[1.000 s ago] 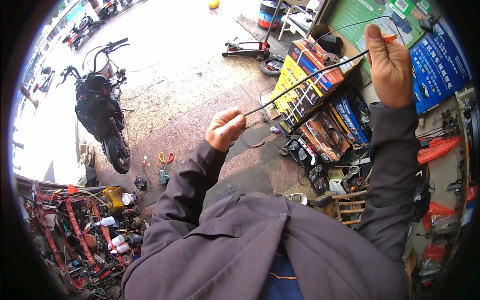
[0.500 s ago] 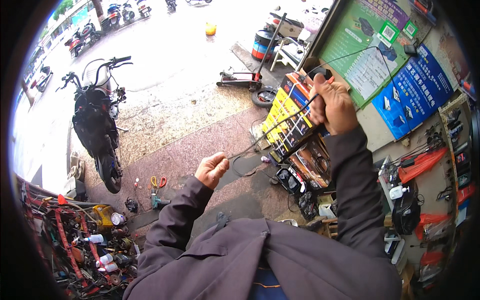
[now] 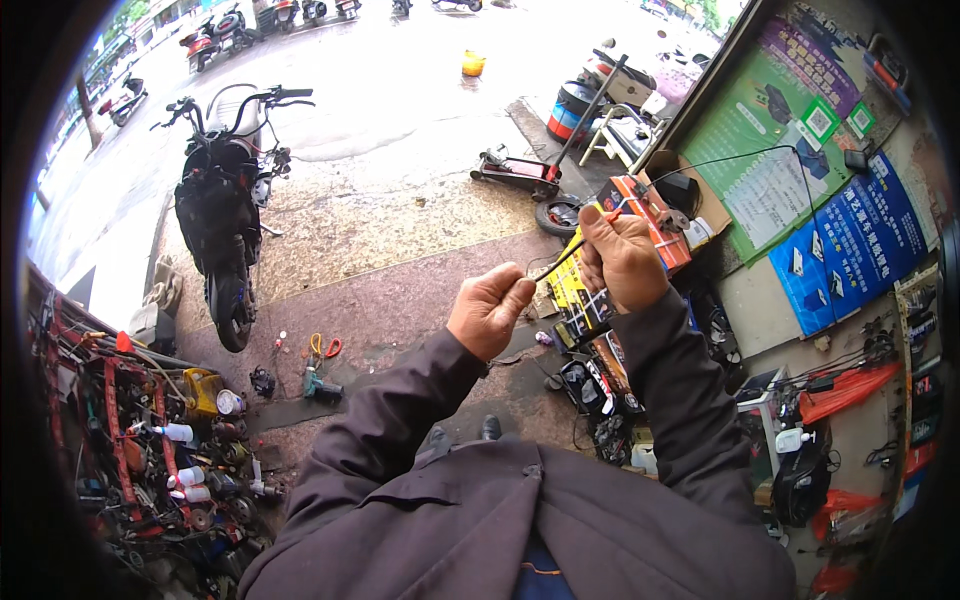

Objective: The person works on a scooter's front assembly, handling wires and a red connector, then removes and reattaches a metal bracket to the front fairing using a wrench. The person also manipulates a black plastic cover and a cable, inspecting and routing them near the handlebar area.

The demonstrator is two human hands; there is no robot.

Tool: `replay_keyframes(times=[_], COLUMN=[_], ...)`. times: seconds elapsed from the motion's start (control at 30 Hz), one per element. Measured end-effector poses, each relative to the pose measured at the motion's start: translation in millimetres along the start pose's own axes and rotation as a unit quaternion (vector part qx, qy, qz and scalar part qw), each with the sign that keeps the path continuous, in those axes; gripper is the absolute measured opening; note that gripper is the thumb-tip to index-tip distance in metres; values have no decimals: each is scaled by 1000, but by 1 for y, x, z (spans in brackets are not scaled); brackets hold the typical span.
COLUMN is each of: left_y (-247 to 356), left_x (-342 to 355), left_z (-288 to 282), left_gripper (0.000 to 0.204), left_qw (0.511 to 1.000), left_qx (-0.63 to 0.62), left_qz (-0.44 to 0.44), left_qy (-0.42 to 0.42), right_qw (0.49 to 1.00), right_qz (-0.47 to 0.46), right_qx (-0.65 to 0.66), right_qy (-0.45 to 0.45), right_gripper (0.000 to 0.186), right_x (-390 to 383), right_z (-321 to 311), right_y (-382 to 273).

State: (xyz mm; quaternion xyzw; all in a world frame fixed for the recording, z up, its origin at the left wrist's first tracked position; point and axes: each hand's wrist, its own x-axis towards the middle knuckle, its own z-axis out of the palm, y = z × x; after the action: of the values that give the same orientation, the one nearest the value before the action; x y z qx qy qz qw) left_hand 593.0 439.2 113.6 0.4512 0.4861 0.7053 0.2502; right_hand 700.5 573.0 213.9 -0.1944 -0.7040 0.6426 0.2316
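A thin black cable [image 3: 562, 261] runs taut between my two hands in front of my chest. My left hand [image 3: 490, 312] is closed on its lower end, thumb pressed against the curled fingers. Higher and to the right, my right hand [image 3: 630, 262] pinches the cable between thumb and fingers. A small red bit shows by the right thumb; I cannot tell whether it belongs to the cable. Behind the right hand are a yellow and black box [image 3: 577, 287] and an orange box [image 3: 655, 222].
A stripped scooter [image 3: 220, 220] stands at left, a kick scooter [image 3: 520, 168] ahead. A drill [image 3: 320, 384] and orange-handled cutters [image 3: 325, 346] lie on the floor. Parts clutter a red rack [image 3: 125, 450] at lower left. Another black cable [image 3: 740, 160] hangs before the green poster [image 3: 790, 150].
My hands have come closer together: the right moved down and left, the left up and right. The cable span between them is shorter. The whole view has shifted slightly.
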Motion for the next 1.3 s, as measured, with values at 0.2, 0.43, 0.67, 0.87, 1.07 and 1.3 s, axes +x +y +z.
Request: replay_keyframes(times=[0.2, 0.43, 0.67, 0.87, 1.07, 1.3], left_y=[-4, -12, -23, -30, -45, -8], left_x=[-4, -13, -39, -56, -70, -22], left_z=[-1, -7, -19, -16, -16, 14], left_gripper=[24, 24, 25, 26, 27, 37], left_qw=[999, 996, 987, 982, 974, 986], left_qx=[8, 51, -47, -40, -46, -9], left_qz=[-33, -25, -118, -132, -164, -156], left_qy=[28, 73, 102, 132, 147, 62], right_qw=[999, 994, 986, 979, 981, 959], right_qz=[-41, -81, -66, -73, -95, -148], right_qx=[31, 58, 156, 187, 167, -163], right_qy=[-1, 37, 0, 10, -35, -177], right_gripper=[49, 53, 51, 50, 46, 31], right_x=[11, 29, 42, 52, 52, 43], right_z=[1, -14, -39, -57, -63, -41], right_y=[8, 0, -10, -19, -16, 0])
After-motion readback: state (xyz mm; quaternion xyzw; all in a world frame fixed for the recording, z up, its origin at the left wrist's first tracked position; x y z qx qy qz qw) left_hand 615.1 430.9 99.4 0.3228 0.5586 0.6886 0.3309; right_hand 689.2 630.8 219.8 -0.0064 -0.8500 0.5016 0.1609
